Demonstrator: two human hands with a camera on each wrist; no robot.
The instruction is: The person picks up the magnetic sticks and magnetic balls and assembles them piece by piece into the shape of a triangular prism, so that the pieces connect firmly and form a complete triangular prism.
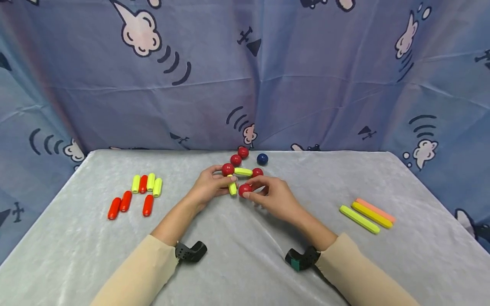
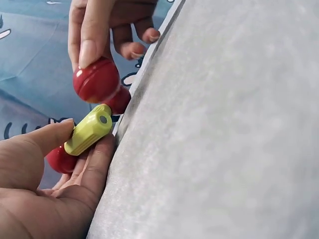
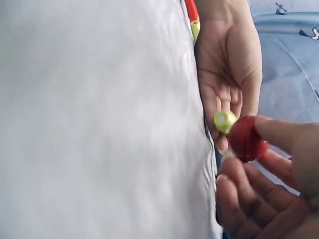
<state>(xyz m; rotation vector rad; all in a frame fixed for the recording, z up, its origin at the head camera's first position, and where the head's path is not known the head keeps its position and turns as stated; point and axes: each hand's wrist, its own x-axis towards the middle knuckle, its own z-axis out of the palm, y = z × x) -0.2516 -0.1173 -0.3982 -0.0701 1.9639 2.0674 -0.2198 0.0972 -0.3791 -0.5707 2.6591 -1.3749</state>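
Red ball pinched by my right hand, lime rod just beside it, gripped by my left hand

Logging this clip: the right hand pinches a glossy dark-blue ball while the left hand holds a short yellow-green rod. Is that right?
No, the ball's colour is wrong. The head view shows the right hand pinching a glossy red ball, while the left hand holds a short yellow-green rod.
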